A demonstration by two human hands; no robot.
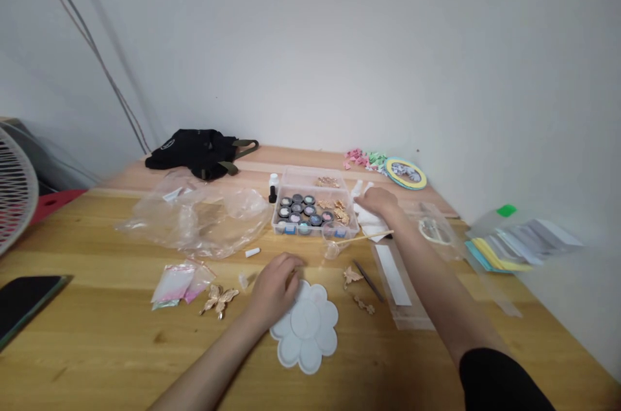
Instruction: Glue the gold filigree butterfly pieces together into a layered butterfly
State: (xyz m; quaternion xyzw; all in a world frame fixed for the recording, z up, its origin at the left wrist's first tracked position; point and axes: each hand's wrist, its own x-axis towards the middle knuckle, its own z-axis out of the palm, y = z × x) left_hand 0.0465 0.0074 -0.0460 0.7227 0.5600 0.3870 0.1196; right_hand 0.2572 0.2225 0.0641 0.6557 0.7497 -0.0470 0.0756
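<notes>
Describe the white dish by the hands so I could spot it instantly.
On the wooden table, find the clear plastic box of small round jars near the middle. Just in front of it, under the person's left hand, lies a white palette shaped like a flower, its petal wells circling a round centre.

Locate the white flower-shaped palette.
In the head view, the white flower-shaped palette lies on the wooden table at lower centre, just under the left hand, between the gold butterfly ornament and the gold leaf-shaped ornament.
</notes>
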